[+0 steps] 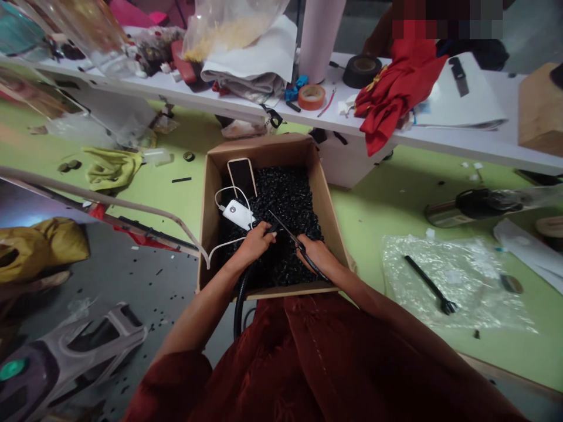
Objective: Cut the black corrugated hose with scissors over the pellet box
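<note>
A cardboard box [332, 234] stands in front of me, filled with many small black pieces [285, 187]. Over it, my left hand [256, 241] is closed on a black tube [240, 305], whose length hangs down over the box's near edge. Black-handled scissors [284, 223] are gripped by my right hand [320, 257], their blades pointing away and to the left, close to my left fingers. Left of my hands, a white power bank [238, 214] with a white cable [229, 241] lies on the pieces. A phone [243, 176] leans against the box's far left side.
A white shelf [334, 126] behind the box carries tape rolls [312, 97] and a red cloth [396, 88]. On the green table to the right are a steel flask [444, 212] and a plastic bag [475, 275] with a black rod [428, 283]. A plastic chair [88, 346] stands lower left.
</note>
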`<control>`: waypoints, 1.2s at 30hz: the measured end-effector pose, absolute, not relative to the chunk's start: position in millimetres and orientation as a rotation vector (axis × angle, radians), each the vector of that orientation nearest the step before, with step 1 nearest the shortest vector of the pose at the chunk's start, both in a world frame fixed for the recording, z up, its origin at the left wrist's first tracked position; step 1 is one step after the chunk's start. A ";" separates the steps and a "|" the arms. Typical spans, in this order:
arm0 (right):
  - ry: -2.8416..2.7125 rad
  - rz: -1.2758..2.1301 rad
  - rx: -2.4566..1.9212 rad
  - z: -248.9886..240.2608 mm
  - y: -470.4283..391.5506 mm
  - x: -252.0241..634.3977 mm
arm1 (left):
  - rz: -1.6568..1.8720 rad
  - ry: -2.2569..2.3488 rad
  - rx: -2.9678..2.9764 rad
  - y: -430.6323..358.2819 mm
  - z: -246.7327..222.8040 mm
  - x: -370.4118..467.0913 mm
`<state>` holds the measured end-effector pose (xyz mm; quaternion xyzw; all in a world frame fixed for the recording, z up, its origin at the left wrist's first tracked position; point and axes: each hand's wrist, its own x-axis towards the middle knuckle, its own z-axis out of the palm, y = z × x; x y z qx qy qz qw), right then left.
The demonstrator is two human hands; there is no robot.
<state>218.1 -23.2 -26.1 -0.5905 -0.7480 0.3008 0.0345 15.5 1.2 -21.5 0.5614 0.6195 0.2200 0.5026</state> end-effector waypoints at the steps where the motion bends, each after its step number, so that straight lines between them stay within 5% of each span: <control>1: -2.290 0.921 -1.808 -26.9 -23.2 218.1 | 0.528 1.491 1.361 1.5 -21.4 15.3; 30: -1.957 0.957 -1.664 -17.2 -21.6 219.7 | 0.820 1.061 0.848 2.6 8.6 22.4; 36: -1.557 1.327 -1.575 -15.5 -17.8 220.1 | 0.799 1.069 0.919 0.5 9.9 26.5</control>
